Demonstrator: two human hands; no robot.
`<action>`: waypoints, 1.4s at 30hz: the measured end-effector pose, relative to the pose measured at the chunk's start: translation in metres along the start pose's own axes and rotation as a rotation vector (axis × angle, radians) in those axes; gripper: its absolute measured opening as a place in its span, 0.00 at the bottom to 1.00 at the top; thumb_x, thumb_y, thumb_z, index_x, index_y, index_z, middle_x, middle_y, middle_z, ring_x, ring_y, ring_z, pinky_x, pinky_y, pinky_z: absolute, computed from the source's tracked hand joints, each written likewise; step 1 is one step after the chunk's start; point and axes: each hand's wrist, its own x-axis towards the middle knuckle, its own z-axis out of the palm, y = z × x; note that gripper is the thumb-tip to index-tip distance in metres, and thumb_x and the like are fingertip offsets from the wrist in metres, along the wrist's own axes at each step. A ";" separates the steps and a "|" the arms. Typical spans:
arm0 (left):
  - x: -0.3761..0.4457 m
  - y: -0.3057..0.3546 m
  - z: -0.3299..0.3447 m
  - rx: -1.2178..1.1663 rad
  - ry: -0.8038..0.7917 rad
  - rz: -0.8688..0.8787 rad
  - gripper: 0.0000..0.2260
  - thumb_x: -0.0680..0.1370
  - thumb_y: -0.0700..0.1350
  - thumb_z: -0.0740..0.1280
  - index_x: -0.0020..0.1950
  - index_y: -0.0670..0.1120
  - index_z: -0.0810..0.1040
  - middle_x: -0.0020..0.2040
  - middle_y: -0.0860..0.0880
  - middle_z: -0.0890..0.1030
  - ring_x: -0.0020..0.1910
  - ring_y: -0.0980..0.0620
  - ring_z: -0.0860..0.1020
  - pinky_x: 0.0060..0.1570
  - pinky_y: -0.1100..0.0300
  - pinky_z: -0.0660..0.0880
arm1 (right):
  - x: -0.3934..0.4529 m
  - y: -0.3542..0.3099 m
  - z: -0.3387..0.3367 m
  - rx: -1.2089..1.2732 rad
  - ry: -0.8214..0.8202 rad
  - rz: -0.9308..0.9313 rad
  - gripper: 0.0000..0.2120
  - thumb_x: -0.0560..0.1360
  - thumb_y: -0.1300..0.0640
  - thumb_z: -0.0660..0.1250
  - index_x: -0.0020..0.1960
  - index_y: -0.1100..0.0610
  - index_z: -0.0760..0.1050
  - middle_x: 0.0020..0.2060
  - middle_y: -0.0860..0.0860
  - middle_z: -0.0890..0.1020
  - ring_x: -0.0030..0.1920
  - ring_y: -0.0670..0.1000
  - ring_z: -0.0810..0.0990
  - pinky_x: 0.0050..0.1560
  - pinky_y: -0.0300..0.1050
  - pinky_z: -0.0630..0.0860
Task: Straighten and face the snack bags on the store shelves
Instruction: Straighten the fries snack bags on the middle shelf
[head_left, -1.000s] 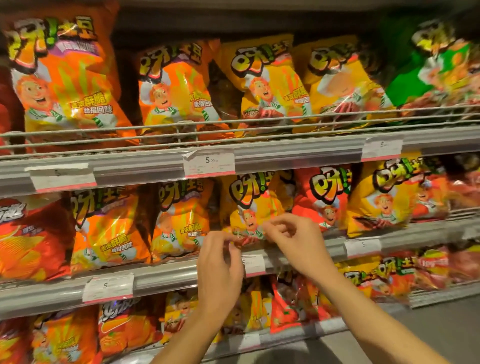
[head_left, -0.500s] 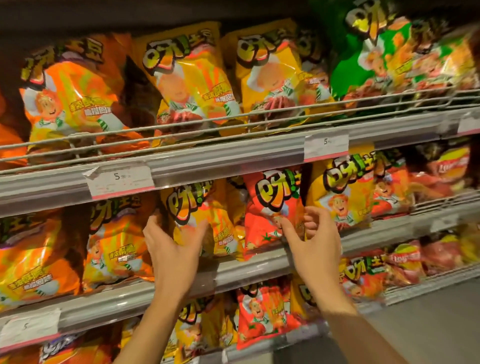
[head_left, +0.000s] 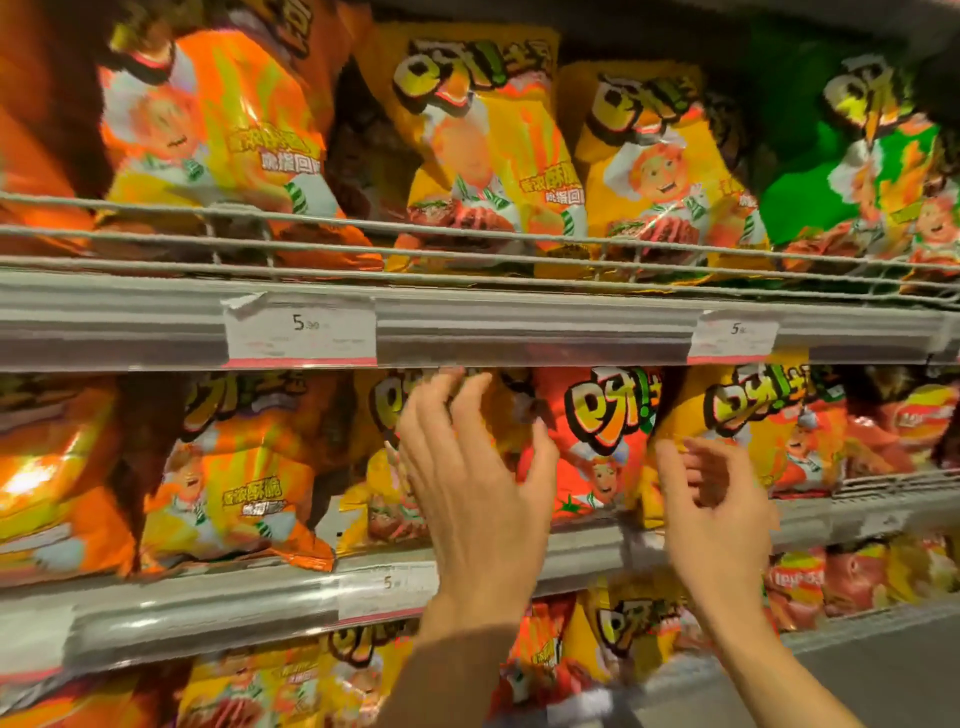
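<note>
1. Orange, yellow, red and green foil is covering every shelf: glossy snack bags printed with a cartoon chef and bold bubble lettering are standing in rows behind grey metal shelf edges.
2. On the middle shelf a yellow bag is standing partly hidden behind the left hand. That hand is reaching up in front of the bag with its fingers spread wide and nearly straight, the fingertips lying near the bag's top edge; whether they are touching the foil cannot be told through the blur.
3. Just to the right, a red bag is standing upright and facing forward, with its lettering readable at the top.
4. Beside the red bag, a second yellow bag is leaning slightly. The right hand is hovering at its lower left corner with fingers loosely curled and gripping nothing that can be seen.
5. At the left of the same shelf an orange bag is tilting, its bottom corner jutting over the shelf edge.
6. On the top shelf, behind a wire rail, an orange bag, two yellow bags and a green bag are leaning at differing angles.
7. White price tags are sitting in the shelf strips.
8. More bags are showing on the lowest shelf between the two forearms.
</note>
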 end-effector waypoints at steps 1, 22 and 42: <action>-0.006 0.004 0.005 -0.042 -0.038 0.044 0.20 0.76 0.50 0.70 0.65 0.44 0.71 0.65 0.46 0.71 0.66 0.45 0.68 0.68 0.52 0.66 | 0.006 0.003 -0.007 -0.014 0.052 -0.014 0.15 0.77 0.40 0.70 0.53 0.51 0.78 0.42 0.43 0.81 0.42 0.37 0.80 0.46 0.35 0.77; -0.027 0.013 0.082 0.062 -0.561 -0.355 0.44 0.59 0.73 0.72 0.64 0.45 0.72 0.60 0.46 0.72 0.62 0.47 0.66 0.66 0.51 0.65 | 0.106 0.101 -0.059 0.083 -0.498 0.084 0.57 0.53 0.25 0.78 0.76 0.39 0.60 0.68 0.39 0.75 0.67 0.44 0.76 0.68 0.53 0.75; -0.005 0.030 0.067 -0.345 -0.432 -0.674 0.22 0.60 0.54 0.83 0.48 0.46 0.83 0.38 0.51 0.86 0.35 0.56 0.84 0.29 0.64 0.77 | 0.113 0.074 -0.071 0.199 -0.557 0.244 0.38 0.51 0.26 0.78 0.54 0.45 0.79 0.46 0.40 0.86 0.46 0.39 0.84 0.47 0.42 0.79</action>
